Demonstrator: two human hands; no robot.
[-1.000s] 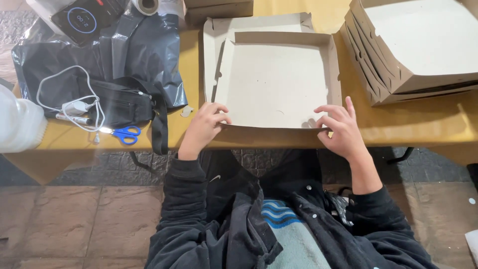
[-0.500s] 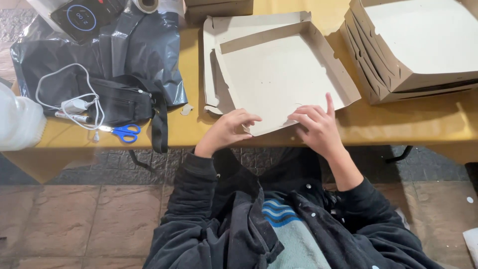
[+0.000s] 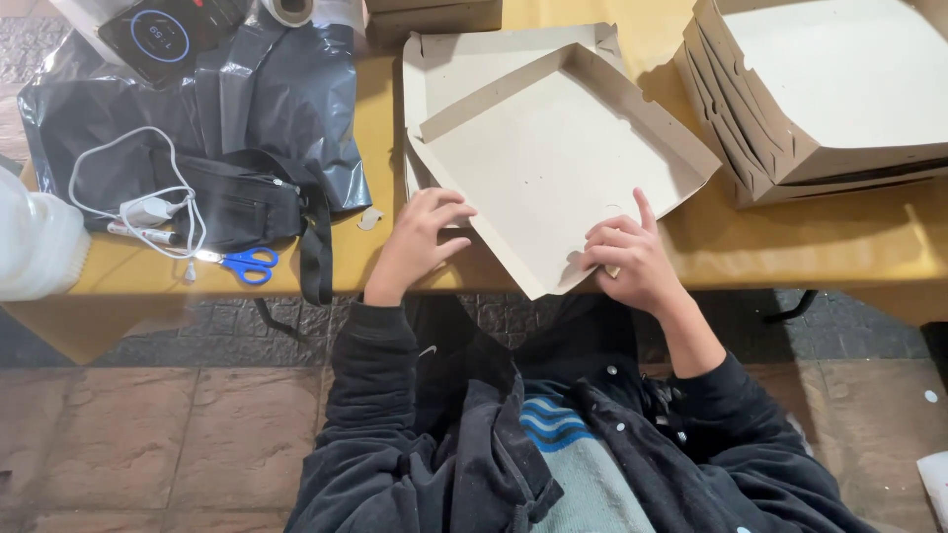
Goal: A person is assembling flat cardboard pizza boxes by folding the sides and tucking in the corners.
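A flat grey cardboard box [image 3: 553, 158], partly folded with raised side walls, lies turned at an angle on the yellow table [image 3: 849, 242]. Its near corner juts past the table's front edge. My left hand [image 3: 420, 242] grips the box's near left edge, fingers curled over the wall. My right hand [image 3: 627, 252] presses on the near right flap, index finger pointing up along the cardboard. Both arms wear dark sleeves.
A stack of folded boxes [image 3: 820, 99] stands at the right. On the left lie a black plastic bag [image 3: 247, 109], a black pouch with strap [image 3: 247, 207], blue-handled scissors [image 3: 242, 264], a white charger cable [image 3: 138, 202], a phone [image 3: 163, 35] and a white container [image 3: 35, 247].
The box has been rotated clockwise and pulled toward me, so its corner now overhangs the table edge. Both hands have moved inward along its near edges.
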